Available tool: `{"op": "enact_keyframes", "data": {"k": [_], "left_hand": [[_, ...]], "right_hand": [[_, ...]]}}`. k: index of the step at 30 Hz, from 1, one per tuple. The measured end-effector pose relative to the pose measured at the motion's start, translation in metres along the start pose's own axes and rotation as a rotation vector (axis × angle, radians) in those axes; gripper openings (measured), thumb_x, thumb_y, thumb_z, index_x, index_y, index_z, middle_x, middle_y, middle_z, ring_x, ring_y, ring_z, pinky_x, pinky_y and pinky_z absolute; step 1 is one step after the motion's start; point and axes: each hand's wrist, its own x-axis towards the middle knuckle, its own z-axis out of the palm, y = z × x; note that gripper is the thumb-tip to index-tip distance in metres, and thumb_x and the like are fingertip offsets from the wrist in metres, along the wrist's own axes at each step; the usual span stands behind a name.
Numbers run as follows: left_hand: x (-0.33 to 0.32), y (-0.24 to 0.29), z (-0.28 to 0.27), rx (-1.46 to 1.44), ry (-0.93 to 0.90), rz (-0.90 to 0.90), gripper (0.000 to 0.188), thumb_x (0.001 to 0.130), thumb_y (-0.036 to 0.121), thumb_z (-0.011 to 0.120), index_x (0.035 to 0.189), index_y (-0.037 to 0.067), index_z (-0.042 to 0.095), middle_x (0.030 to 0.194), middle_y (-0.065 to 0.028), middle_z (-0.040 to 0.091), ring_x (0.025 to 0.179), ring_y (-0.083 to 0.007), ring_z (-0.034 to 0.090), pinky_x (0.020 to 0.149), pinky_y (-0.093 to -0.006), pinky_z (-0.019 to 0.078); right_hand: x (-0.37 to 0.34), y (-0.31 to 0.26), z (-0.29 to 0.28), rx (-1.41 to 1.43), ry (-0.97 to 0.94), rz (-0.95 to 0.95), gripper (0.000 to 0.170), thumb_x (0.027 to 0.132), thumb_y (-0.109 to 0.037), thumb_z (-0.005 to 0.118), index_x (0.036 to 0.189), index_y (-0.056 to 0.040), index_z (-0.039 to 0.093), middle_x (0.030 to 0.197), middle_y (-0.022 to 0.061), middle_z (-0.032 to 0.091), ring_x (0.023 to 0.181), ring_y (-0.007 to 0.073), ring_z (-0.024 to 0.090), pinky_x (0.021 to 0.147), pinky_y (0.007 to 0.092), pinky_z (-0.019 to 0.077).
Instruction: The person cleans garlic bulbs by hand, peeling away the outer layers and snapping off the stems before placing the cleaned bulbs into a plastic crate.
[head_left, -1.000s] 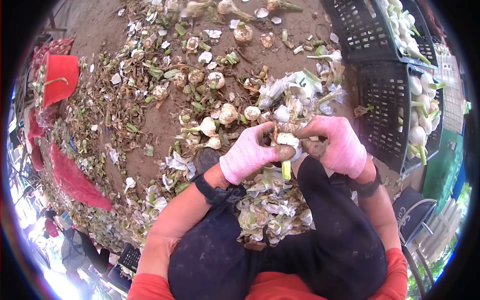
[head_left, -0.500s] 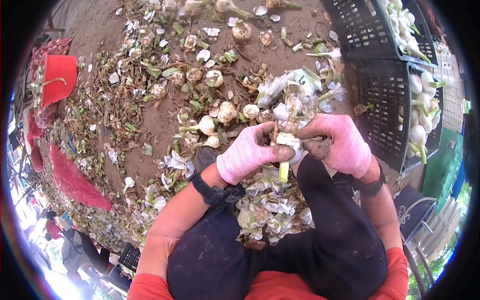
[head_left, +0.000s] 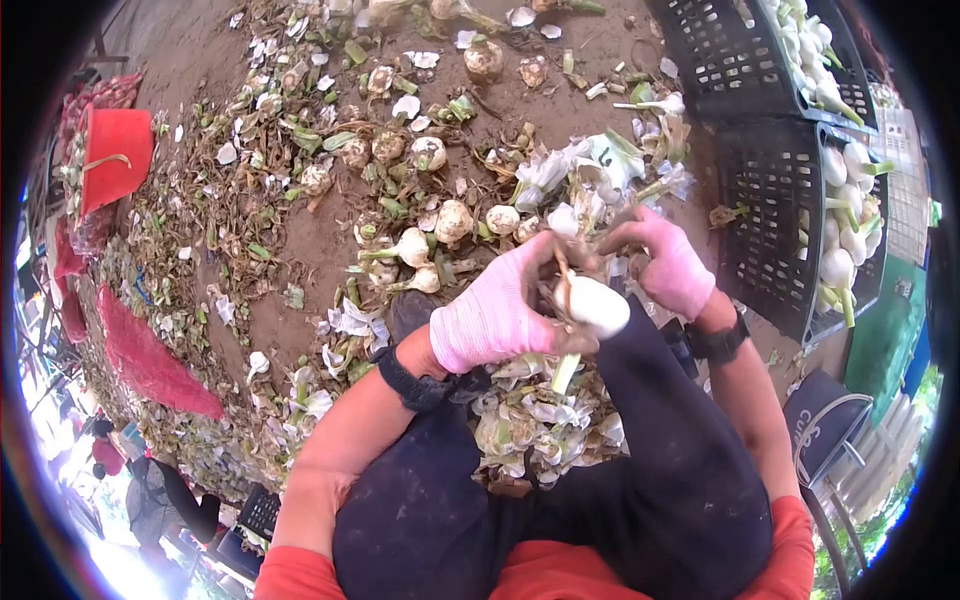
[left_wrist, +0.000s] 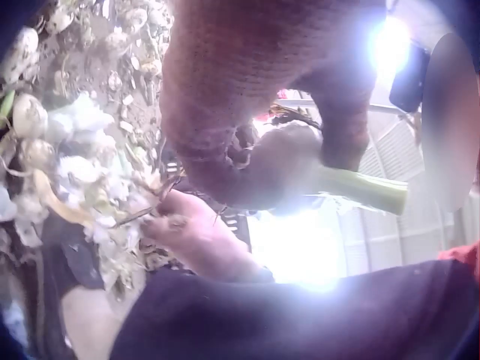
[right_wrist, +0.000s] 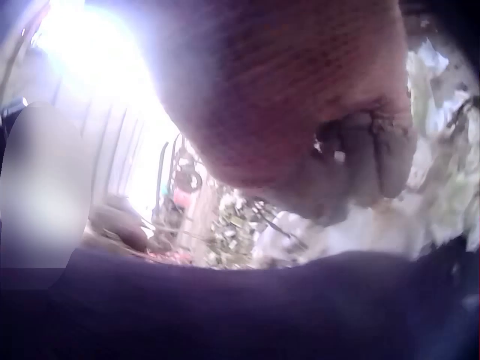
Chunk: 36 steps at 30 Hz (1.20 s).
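My left hand (head_left: 500, 305), in a pink glove with dirty fingertips, grips a garlic bulb (head_left: 597, 306). The bulb is white and smooth; its cut green stem (head_left: 565, 373) points down toward my lap, and the left wrist view shows the stem (left_wrist: 367, 189) beyond the fingers. A brown strip of dry skin hangs by the bulb near the left fingers. My right hand (head_left: 668, 262), gloved alike, is just right of and above the bulb, apart from it. Its curled fingers pinch a scrap of garlic skin, mostly hidden; a thin brown strand (left_wrist: 135, 217) shows at the fingertips.
Untrimmed garlic bulbs (head_left: 454, 222) and peelings lie on the ground ahead. A peel heap (head_left: 535, 425) sits between the knees. Two black crates (head_left: 765, 215) of cleaned garlic stand at the right. A red bucket (head_left: 120, 155) and red mesh sack (head_left: 150, 355) are at the left.
Both hands were together at the bulb. My right hand has pulled away up and right, and the bulb now shows more bare white surface in my left hand.
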Motion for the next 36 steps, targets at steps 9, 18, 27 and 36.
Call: {"op": "enact_keyframes", "data": {"k": [9,18,27,36], "left_hand": [[0.003,-0.006,0.000,0.103,0.242,0.103,0.041,0.086,0.023,0.072,0.116,-0.001,0.058,0.104,-0.0058,0.066,0.094,-0.0087,0.058,0.083,-0.0264,0.0494],[0.018,-0.035,-0.018,0.365,0.461,0.221,0.018,0.092,0.014,0.063,0.100,-0.002,0.064,0.085,-0.0037,0.067,0.076,-0.0078,0.060,0.069,-0.0229,0.0491],[-0.006,-0.026,-0.076,1.219,0.656,0.098,0.044,0.070,0.002,0.073,0.112,0.013,0.065,0.110,-0.0118,0.061,0.101,-0.0270,0.061,0.088,-0.0366,0.0510],[0.005,-0.041,-0.104,1.578,0.591,0.078,0.054,0.070,0.006,0.072,0.122,0.014,0.059,0.123,-0.0168,0.054,0.113,-0.0347,0.053,0.095,-0.0409,0.0467]], "right_hand": [[-0.001,-0.059,-0.032,0.633,-0.180,-0.041,0.057,0.078,-0.014,0.075,0.128,0.0027,0.052,0.108,0.0166,0.067,0.101,0.0214,0.064,0.088,0.0343,0.0501],[0.005,-0.062,-0.033,0.582,-0.355,0.105,0.052,0.076,-0.014,0.078,0.121,0.0021,0.058,0.106,0.0131,0.068,0.099,0.0185,0.065,0.088,0.0331,0.0504],[-0.039,0.017,-0.092,1.943,0.388,-0.366,0.048,0.091,-0.017,0.059,0.135,-0.0029,0.044,0.121,0.0158,0.057,0.095,0.0191,0.059,0.082,0.0291,0.0504],[-0.016,0.004,-0.057,1.080,-0.106,0.090,0.031,0.094,-0.025,0.050,0.108,0.0000,0.062,0.100,0.0075,0.065,0.085,0.0177,0.062,0.074,0.0290,0.0508]]}}
